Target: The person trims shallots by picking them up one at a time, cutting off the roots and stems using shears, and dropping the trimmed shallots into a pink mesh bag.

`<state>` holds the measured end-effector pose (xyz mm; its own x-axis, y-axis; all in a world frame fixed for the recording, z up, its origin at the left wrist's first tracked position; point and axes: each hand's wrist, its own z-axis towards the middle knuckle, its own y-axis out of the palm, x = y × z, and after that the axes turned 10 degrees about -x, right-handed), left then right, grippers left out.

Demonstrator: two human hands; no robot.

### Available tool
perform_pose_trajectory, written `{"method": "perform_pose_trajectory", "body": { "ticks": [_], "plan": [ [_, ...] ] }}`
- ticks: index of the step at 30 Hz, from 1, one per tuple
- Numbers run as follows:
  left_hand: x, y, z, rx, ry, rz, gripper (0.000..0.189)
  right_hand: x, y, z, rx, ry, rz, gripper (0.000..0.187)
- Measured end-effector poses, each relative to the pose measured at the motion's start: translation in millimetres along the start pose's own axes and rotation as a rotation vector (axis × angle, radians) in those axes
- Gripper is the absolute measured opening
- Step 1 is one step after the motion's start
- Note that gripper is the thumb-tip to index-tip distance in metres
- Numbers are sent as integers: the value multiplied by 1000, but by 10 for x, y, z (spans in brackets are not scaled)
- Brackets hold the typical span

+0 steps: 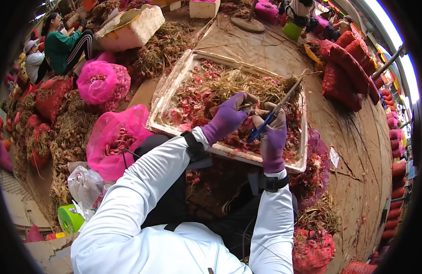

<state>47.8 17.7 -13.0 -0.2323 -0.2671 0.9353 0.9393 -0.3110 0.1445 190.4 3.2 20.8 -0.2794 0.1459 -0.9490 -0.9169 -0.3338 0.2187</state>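
My left hand (228, 118), in a purple and grey glove, pinches a small dry stalk (246, 105) between thumb and fingers; whatever else it holds is hidden. Close beside it, my right hand (274, 137) in a matching glove grips blue-handled scissors (265, 126). Their long blades point up and to the right, away from me. Both hands are over a white foam tray (163, 113) in front of my knees. Loose red skins (197, 101) that look like shallot peel fill much of it, with a heap of dry stalks (231, 82) along the far side.
On my left stand a pink mesh bag (111, 144) of shallots, a fuller one (105, 82) and a white plastic bag (84, 183). A purple mesh bag (313, 167) touches the tray's right side. Red sacks (346, 78) lie further right. A person in green (62, 48) sits far left.
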Motion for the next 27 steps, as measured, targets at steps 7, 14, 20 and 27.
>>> {"method": "perform_pose_trajectory", "body": {
  "ticks": [7,14,20,27],
  "plan": [
    [193,-24,-2,-15,-75,-7,49,113,-148,53,3,50,-128,39],
    [162,-30,-78,-268,-75,-35,60,254,-261,65,215,166,134,31],
    [144,-99,-12,-47,-40,-47,53,248,-271,93,148,206,352,30],
    [64,-68,34,115,-108,-523,42,196,127,20,25,82,-6,31]
  ]
}}
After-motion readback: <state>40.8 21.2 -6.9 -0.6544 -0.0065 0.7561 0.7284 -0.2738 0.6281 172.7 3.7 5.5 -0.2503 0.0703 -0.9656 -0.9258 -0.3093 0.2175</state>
